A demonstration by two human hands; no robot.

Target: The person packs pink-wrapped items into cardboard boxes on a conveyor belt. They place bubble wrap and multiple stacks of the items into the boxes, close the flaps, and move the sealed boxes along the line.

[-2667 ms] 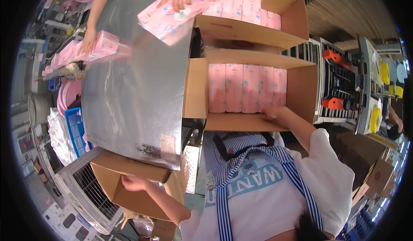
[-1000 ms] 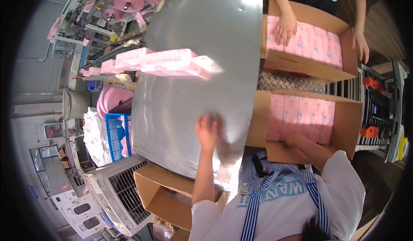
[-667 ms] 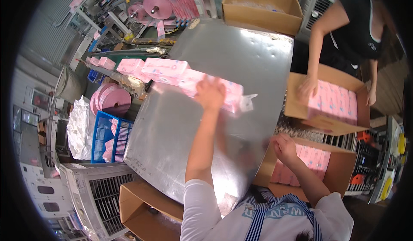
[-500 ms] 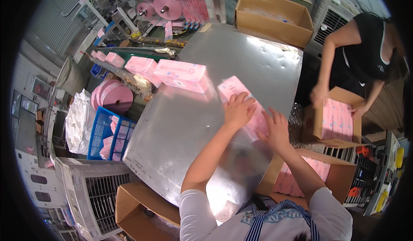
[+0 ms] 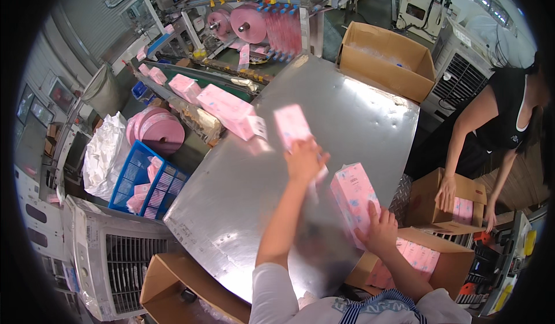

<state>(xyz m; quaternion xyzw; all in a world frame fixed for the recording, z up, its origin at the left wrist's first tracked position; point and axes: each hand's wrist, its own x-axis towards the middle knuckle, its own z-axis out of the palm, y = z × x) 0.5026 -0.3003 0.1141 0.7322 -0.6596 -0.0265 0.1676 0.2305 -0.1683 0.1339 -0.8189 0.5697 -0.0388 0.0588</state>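
Two long pink tissue packs with a pale blue print are at my hands, over the metal table (image 5: 231, 208). My left hand (image 5: 305, 161) grips the near end of the farther tissue pack (image 5: 291, 125), which is a little blurred. The nearer tissue pack (image 5: 354, 199) stands tilted by the table's right edge, and my right hand (image 5: 378, 230) holds it by its lower end, thumb and fingers on its sides. Below my right forearm an open carton (image 5: 454, 269) holds several pink packs in a row. More pink packs (image 5: 225, 109) come in a line from the conveyor onto the table's far left.
A person (image 5: 491, 116) at the right has both hands at another carton (image 5: 430, 197) of pink packs. A large open carton (image 5: 384, 75) stands beyond the table. To the left are a blue crate (image 5: 130, 176), pink film rolls (image 5: 162, 130) and a cooler (image 5: 124, 260).
The packs at my hands have come apart: my right hand has one at the right edge, my left hand another farther off. The co-worker's hands have moved lower on their carton.
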